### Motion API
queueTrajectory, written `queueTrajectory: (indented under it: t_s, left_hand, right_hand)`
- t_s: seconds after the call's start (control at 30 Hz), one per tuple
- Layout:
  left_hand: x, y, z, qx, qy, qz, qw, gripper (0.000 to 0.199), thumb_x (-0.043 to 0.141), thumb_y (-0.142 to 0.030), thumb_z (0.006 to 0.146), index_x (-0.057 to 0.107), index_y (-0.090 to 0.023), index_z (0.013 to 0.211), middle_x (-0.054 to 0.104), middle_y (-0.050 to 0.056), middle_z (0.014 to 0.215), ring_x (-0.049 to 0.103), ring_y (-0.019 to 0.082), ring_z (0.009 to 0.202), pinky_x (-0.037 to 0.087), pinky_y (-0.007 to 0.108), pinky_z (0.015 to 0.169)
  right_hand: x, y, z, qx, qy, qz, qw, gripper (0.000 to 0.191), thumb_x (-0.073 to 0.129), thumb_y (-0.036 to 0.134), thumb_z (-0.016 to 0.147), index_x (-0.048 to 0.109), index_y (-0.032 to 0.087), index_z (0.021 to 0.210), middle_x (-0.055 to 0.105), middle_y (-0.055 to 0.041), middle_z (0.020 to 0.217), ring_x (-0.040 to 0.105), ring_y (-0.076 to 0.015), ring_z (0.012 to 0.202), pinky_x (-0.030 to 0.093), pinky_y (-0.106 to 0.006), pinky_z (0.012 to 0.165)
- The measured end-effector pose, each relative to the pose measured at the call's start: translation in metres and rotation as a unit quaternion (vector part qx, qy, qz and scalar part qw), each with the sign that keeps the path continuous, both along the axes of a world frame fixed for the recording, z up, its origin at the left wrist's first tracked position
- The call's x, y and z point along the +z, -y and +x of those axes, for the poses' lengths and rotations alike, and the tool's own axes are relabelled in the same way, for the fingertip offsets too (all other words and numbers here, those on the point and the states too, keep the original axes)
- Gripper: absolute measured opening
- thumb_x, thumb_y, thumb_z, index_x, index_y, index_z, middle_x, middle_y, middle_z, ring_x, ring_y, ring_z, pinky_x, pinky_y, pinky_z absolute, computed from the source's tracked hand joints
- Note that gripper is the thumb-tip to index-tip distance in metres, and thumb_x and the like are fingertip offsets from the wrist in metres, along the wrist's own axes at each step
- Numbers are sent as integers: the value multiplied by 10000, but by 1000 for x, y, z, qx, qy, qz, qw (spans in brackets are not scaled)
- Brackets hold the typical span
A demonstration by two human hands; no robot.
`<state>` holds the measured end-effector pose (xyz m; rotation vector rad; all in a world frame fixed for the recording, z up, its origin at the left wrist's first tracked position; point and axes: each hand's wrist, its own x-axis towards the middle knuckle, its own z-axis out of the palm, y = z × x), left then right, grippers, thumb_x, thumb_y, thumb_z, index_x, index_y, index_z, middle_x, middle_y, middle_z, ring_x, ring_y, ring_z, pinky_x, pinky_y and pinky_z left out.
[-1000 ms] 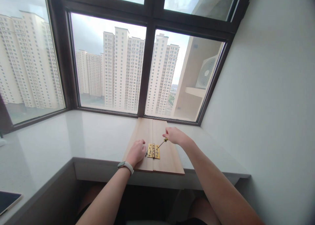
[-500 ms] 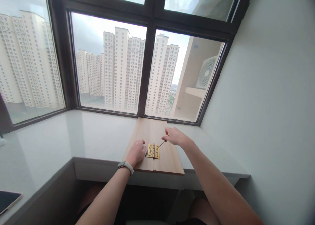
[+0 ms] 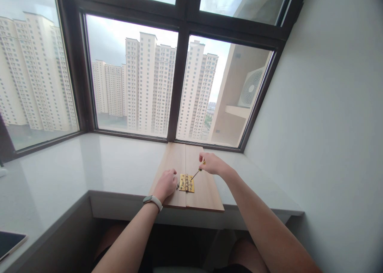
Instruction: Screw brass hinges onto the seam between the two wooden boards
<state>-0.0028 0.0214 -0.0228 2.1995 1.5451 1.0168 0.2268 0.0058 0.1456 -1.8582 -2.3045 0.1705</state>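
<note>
The right hand [image 3: 210, 163] is closed around the screwdriver [image 3: 199, 169], its tip at the gold hinge [image 3: 186, 183]. The left hand [image 3: 167, 184], loosely curled, rests on the wooden boards [image 3: 205, 193].

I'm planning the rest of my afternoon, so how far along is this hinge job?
Looks done: the two boards lie side by side, with the open brass hinge across their seam.
In hand: the right hand holds a screwdriver, its tip at the right leaf.
Apparently left: the small dark pieces, perhaps screws, beside the left leaf. How tight anything is, I can't tell.
</note>
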Motion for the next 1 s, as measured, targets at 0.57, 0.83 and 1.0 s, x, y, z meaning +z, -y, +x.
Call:
queueTrajectory:
  t_s: [0.57, 0.83, 1.0]
  left_hand:
    - [-5, -3, 0, -3, 2, 11, 1000, 235, 465, -212, 963, 634, -153, 1114, 680, 143, 1146, 587, 258, 1126, 431, 357, 1001]
    - [-4, -4, -1, -4, 2, 12, 1000, 229, 459, -215, 967, 631, -148, 1103, 681, 145, 1144, 589, 261, 1123, 430, 356, 1000]
    - [-5, -5, 1, -2, 0, 12, 1000, 234, 463, -197, 957, 629, -142, 1111, 682, 144, 1138, 591, 252, 1118, 427, 342, 994]
  right_hand:
    - [3, 0, 2, -14, 42, -5, 999, 161, 623, 345, 939, 665, 194, 973, 733, -90, 996, 665, -184, 797, 399, -266, 614]
    - [7, 5, -1, 12, 6, -29, 999, 273, 783, 315, 809, 632, 220, 1015, 715, -58, 1088, 654, -175, 890, 416, -231, 611]
    - [8, 6, -3, -27, 32, -28, 999, 373, 542, 543, 989, 646, 185, 982, 726, -102, 984, 672, -185, 786, 419, -266, 635]
